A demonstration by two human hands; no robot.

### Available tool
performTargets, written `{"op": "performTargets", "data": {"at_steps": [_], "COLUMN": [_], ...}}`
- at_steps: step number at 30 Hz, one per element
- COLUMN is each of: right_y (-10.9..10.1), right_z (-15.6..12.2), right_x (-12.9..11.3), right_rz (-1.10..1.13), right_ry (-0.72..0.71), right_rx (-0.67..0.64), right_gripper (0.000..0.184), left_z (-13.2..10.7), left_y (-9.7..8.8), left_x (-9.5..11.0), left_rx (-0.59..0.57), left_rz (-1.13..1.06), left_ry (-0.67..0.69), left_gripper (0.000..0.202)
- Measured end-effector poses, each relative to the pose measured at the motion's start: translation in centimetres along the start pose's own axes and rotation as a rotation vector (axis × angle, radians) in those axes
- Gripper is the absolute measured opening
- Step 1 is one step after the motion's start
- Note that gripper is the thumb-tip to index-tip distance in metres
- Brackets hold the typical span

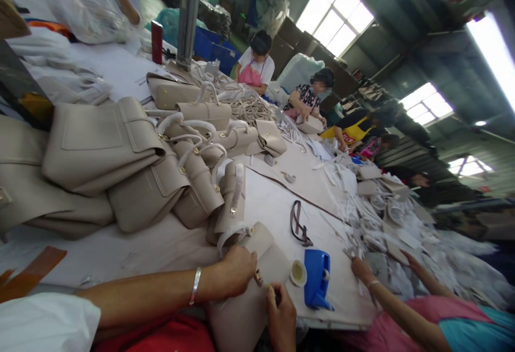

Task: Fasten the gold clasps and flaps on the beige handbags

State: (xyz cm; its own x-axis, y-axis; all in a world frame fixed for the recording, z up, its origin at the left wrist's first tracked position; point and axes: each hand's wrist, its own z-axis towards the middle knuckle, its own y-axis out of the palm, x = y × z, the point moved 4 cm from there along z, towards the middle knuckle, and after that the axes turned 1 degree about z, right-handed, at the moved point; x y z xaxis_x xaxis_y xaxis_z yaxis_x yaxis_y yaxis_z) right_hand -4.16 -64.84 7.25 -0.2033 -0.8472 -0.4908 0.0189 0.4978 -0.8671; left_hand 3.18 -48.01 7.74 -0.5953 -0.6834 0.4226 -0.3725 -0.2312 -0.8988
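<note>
A beige handbag [267,253] with a gold clasp lies at the table's near edge, its lower part hanging in front of me. My left hand [235,274], a bracelet on its wrist, is closed against the bag beside the clasp, fingertips partly hidden. My right hand [280,312] is pinched just below the clasp, thumb against forefinger; whatever it holds is too small to make out. Wrapping covers the bag's handle [231,234], left of the clasp. Right of the bag are a small roll of tape [298,273] and a blue tape dispenser [317,279].
Several finished-looking beige handbags [100,145] are heaped at left. Brown-framed glasses [300,223] lie mid-table. A metal post [188,19] rises at the back. A co-worker's hand [362,270] is close at right, beside piled white wrapping [386,218]. Other people work along the far side.
</note>
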Motion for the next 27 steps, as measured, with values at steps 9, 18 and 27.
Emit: {"op": "performTargets", "data": {"at_steps": [9, 18, 27], "right_y": [0.8, 0.7, 1.4], "right_z": [1.0, 1.7, 0.8], "right_x": [-2.8, -4.8, -5.0], "right_rz": [-0.153, -0.411, -0.145], "right_ry": [-0.498, -0.581, -0.372], "right_rx": [0.018, -0.076, 0.144], "right_gripper": [0.023, 0.021, 0.009], "left_z": [0.2, -0.8, 0.2], "left_y": [0.1, -0.5, 1.0], "left_x": [-1.0, -1.8, -1.8], "left_rx": [0.007, -0.008, -0.086], "left_rz": [-0.053, 0.030, 0.183], "left_ry": [0.007, 0.045, 0.061], "left_gripper": [0.057, 0.053, 0.056]}}
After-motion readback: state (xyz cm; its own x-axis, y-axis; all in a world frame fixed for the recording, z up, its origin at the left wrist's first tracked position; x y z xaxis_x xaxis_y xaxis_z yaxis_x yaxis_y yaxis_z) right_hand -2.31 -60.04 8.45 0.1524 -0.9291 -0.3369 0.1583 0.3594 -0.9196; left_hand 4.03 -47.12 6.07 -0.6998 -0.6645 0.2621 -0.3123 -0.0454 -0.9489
